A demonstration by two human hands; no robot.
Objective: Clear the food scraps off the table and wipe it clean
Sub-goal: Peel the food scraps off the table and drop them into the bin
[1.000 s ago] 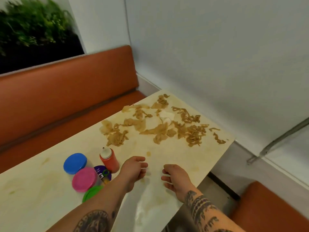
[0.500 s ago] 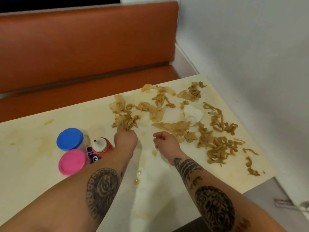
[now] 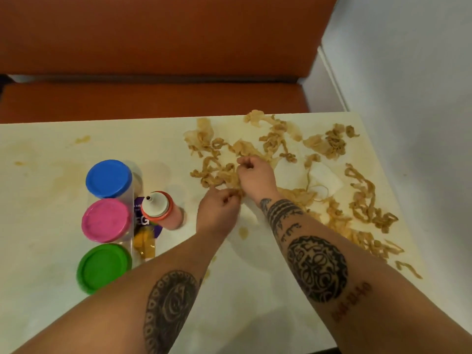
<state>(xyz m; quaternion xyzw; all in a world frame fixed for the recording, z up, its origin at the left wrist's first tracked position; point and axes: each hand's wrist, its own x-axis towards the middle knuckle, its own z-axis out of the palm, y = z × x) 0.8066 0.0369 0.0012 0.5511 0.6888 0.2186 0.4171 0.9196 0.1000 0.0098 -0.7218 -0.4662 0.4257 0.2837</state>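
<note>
My left hand (image 3: pixel 217 213) and my right hand (image 3: pixel 256 176) are both low on the counter (image 3: pixel 51 154), close to each other, at the left edge of the food scraps (image 3: pixel 334 145). The fingers of the left hand are curled and pinch a few brown strands at the fingertips. The fingers of the right hand are bent over a small clump just beyond it, and I judge that they grip it as well, though the palm hides most of the hold.

The scraps lie spread over the right half of the counter, from the far edge to the near right corner. Some are curly strands and some are thin, flat, half-transparent pieces. A white paper (image 3: pixel 328 178) lies among them. There are also pale brown stains (image 3: pixel 242 232) on the surface.

I think these scraps are light, soft and limp, and probably wet and greasy, so they will slip and tear if I pull one end. It is better to take the thick clumps from below and push the loose strands together first. The flat pieces seem to stick to the surface, so I should lift them at an edge.

To my left stand three tubs, with a blue lid (image 3: pixel 109 178), a pink lid (image 3: pixel 106 219) and a green lid (image 3: pixel 103 268), and beside them a small bottle (image 3: pixel 159 209).
</note>
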